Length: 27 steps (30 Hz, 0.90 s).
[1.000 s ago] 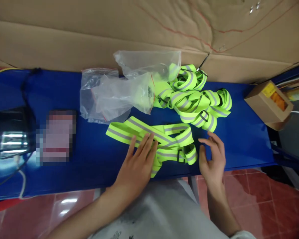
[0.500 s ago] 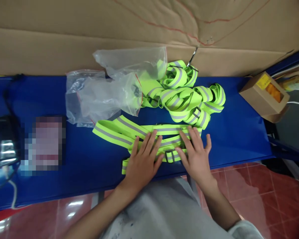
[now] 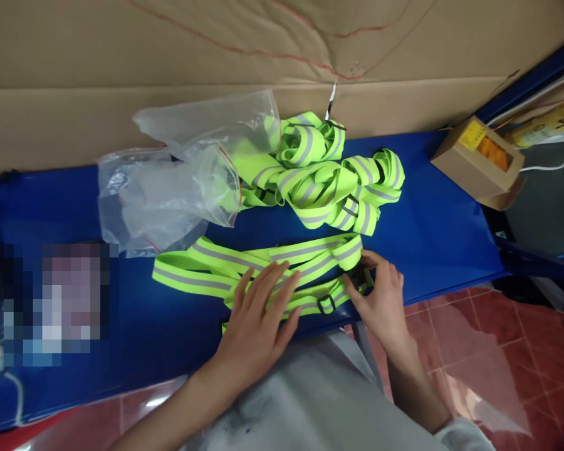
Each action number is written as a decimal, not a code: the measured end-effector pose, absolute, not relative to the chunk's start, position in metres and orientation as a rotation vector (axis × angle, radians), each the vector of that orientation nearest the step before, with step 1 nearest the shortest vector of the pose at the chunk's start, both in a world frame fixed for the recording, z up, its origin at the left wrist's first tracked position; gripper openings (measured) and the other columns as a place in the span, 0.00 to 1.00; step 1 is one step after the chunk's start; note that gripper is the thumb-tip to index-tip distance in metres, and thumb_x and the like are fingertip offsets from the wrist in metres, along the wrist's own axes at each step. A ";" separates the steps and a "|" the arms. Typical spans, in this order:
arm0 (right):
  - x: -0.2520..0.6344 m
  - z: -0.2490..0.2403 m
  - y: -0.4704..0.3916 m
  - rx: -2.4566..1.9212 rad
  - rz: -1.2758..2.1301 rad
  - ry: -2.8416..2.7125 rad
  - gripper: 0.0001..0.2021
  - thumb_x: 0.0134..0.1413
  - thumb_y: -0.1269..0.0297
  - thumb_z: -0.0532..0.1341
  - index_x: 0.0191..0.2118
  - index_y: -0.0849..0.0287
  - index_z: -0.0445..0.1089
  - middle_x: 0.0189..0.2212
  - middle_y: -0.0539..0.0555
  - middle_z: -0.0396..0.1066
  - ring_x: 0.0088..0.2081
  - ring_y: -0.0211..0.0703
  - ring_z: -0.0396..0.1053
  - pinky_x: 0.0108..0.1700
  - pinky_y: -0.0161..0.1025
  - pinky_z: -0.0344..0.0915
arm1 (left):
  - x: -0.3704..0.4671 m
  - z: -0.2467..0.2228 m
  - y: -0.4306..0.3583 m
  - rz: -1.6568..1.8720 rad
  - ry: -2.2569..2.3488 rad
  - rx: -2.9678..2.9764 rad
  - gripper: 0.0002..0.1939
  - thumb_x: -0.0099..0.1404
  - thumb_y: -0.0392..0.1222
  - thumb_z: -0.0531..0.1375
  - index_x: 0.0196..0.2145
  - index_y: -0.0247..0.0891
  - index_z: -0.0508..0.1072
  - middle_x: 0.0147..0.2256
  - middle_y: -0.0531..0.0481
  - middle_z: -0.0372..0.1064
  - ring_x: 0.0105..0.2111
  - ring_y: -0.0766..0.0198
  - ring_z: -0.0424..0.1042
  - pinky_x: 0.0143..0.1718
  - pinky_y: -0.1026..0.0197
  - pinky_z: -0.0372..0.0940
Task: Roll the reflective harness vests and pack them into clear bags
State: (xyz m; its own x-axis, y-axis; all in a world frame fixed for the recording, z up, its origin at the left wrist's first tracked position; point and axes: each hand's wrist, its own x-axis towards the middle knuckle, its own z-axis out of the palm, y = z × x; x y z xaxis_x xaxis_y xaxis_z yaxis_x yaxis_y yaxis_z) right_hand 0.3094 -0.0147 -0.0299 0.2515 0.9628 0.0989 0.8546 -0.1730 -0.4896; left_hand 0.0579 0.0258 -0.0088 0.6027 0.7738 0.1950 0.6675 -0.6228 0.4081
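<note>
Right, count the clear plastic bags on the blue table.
2 that I can separate: one clear bag against the cardboard at the back, and one clear bag in front of it, left of the heap of reflective straps. They overlap, so more may be hidden.

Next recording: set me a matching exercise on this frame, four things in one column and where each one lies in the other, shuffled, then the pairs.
Things:
1. flat reflective belt
2. heap of reflective belts
3. clear plastic bags
4. small cardboard box

Places:
A. at the bench's far right end
B. against the cardboard wall, right of the bags
C. under both hands, at the near edge
D. left of the heap, partly over it

Pairs: 1-C, 2-B, 3-D, 4-A. The left hand lies flat on the belt; the right hand pinches its end by the black buckle.
</note>
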 end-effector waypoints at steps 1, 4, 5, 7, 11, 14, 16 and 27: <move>0.308 -0.029 -0.014 -2.010 0.325 -1.718 0.23 0.61 0.59 0.67 0.59 0.55 0.62 0.49 0.60 0.74 0.50 0.59 0.71 0.50 0.55 0.64 | 0.062 0.000 0.032 0.570 1.054 2.576 0.26 0.72 0.36 0.61 0.66 0.39 0.64 0.65 0.37 0.66 0.68 0.50 0.63 0.73 0.41 0.51; 0.305 -0.021 -0.009 -1.691 0.370 -1.942 0.24 0.58 0.68 0.65 0.58 0.53 0.59 0.53 0.61 0.70 0.55 0.57 0.68 0.53 0.54 0.64 | 0.076 0.024 0.056 0.564 0.767 2.711 0.21 0.73 0.37 0.62 0.61 0.42 0.70 0.64 0.41 0.68 0.68 0.50 0.62 0.73 0.40 0.50; 0.305 -0.017 -0.006 -1.592 0.390 -2.003 0.25 0.59 0.70 0.64 0.59 0.53 0.58 0.53 0.61 0.68 0.56 0.57 0.68 0.54 0.55 0.65 | 0.081 0.029 0.064 0.517 0.721 2.743 0.20 0.73 0.40 0.61 0.61 0.42 0.70 0.66 0.41 0.66 0.68 0.49 0.62 0.73 0.40 0.51; 0.306 -0.009 0.001 -1.450 0.433 -2.066 0.27 0.60 0.72 0.63 0.62 0.52 0.56 0.55 0.61 0.66 0.59 0.58 0.67 0.56 0.56 0.67 | 0.088 0.036 0.079 0.452 0.673 2.779 0.18 0.74 0.42 0.61 0.60 0.43 0.71 0.67 0.41 0.64 0.69 0.47 0.61 0.72 0.37 0.52; 0.308 0.004 0.016 -1.326 0.487 -2.073 0.34 0.62 0.74 0.62 0.68 0.51 0.51 0.57 0.62 0.64 0.61 0.56 0.66 0.59 0.57 0.70 | 0.088 0.040 0.093 0.461 0.671 2.779 0.21 0.73 0.43 0.61 0.62 0.43 0.68 0.66 0.39 0.64 0.67 0.47 0.64 0.68 0.38 0.60; 0.307 0.008 0.025 -1.294 0.487 -2.135 0.38 0.61 0.77 0.61 0.71 0.49 0.48 0.57 0.61 0.62 0.62 0.55 0.65 0.61 0.56 0.71 | 0.082 0.039 0.094 0.488 0.755 2.799 0.19 0.72 0.41 0.61 0.59 0.40 0.70 0.63 0.37 0.66 0.65 0.45 0.66 0.62 0.40 0.67; 0.304 0.009 0.030 -1.300 0.492 -2.177 0.40 0.60 0.78 0.60 0.73 0.49 0.46 0.59 0.62 0.61 0.64 0.56 0.64 0.62 0.56 0.71 | 0.078 0.036 0.094 0.502 0.769 2.853 0.16 0.72 0.40 0.60 0.56 0.39 0.72 0.61 0.37 0.68 0.63 0.44 0.68 0.58 0.43 0.70; 0.268 0.003 0.045 -1.443 0.122 -2.407 0.34 0.62 0.76 0.55 0.73 0.60 0.51 0.56 0.66 0.67 0.59 0.59 0.67 0.55 0.54 0.70 | 0.071 0.001 0.113 0.547 0.766 2.676 0.20 0.63 0.37 0.63 0.53 0.34 0.73 0.54 0.37 0.72 0.54 0.47 0.73 0.57 0.44 0.69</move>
